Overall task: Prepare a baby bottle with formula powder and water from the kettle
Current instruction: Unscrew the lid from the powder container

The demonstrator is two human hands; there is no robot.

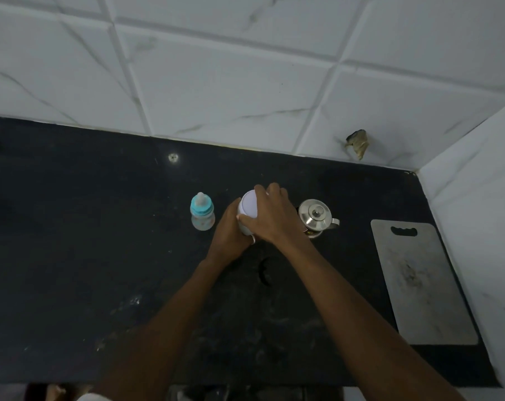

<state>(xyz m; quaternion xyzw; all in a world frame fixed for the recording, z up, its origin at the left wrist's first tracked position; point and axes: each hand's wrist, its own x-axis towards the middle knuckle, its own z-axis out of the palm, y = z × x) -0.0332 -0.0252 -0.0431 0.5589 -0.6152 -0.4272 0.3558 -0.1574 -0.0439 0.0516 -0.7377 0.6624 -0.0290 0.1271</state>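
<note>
Task barely begun. My left hand (231, 230) gripped formula tin (247, 211) body, right hand (274, 215) clasped its lid. Baby bottle (202, 214) capped; kettle (316, 217) untouched on worktop (100, 256).

1 head view, looking steeply down, close over dark counter (71, 256)

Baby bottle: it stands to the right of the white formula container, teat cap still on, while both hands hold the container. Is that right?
Not quite. The head view shows the baby bottle standing to the left of the white formula container, not the right; the kettle is on the right. The rest holds: the teat cap is on, and the left hand and right hand hold the container.
</note>
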